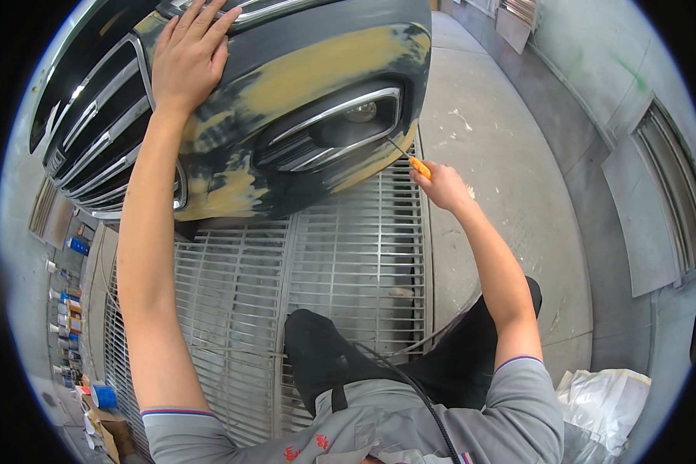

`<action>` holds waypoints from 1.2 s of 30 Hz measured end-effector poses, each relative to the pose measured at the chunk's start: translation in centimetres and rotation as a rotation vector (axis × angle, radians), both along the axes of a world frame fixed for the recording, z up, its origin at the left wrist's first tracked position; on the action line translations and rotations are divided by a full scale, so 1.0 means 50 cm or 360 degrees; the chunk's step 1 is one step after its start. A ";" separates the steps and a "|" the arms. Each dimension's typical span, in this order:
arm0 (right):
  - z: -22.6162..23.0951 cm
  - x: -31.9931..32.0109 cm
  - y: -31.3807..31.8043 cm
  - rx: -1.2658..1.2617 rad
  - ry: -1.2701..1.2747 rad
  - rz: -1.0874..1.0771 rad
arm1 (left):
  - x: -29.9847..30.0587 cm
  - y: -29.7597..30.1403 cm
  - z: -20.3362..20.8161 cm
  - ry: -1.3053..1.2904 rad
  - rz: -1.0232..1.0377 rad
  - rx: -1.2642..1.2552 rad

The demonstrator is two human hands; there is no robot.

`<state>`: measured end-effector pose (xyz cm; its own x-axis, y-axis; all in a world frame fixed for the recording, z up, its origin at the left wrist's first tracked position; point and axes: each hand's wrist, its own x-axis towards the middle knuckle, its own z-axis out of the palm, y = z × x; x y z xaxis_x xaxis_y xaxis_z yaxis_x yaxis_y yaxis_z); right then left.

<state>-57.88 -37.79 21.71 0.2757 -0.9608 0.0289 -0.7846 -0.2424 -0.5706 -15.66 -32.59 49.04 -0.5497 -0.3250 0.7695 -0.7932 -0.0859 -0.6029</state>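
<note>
Fingers (pixel 426 175) of the right hand (pixel 442 185) are what I watch first: they curl tightly around the orange handle of a thin-shafted tool (pixel 419 167). Its shaft points up and left to the lower right corner of the chrome trim (pixel 340 117) around the fog lamp (pixel 361 112); I cannot tell whether the tip touches. I see the left hand (pixel 191 58) flat, fingers extended, resting on the upper part of the bumper (pixel 325 68), which is dark with tan patches. Beside that forearm is the grille (pixel 104 116) with its bright bars; a small badge (pixel 56 161) on it is too small for me to read. Below the bumper runs metal floor grating (pixel 348 247), with concrete (pixel 487 155) to its right. Nearer my camera, the grey shirt (pixel 301 433) carries red lettering on the chest. At far left I make out a blue tin (pixel 104 397) and a row of containers (pixel 68 325), their labels too small to read. Crumpled plastic sheeting (pixel 605 402) lies at lower right.
</note>
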 end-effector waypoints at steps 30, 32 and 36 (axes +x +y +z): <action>0.045 0.361 0.261 -0.0258 -0.0541 0.0435 | -0.023 0.033 0.005 0.0163 -0.0209 0.0081; 0.024 0.381 0.272 -0.0213 -0.0489 0.0445 | -0.022 0.033 0.003 0.0170 -0.0199 0.0088; -0.018 0.401 0.269 -0.0041 -0.0412 0.0371 | -0.020 0.033 0.002 0.0165 -0.0191 0.0086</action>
<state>-37.81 -24.33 20.82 0.4678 -0.8710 0.1499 -0.5367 -0.4147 -0.7349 -16.67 -30.95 49.14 -0.5056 -0.3043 0.8073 -0.8539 0.0432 -0.5186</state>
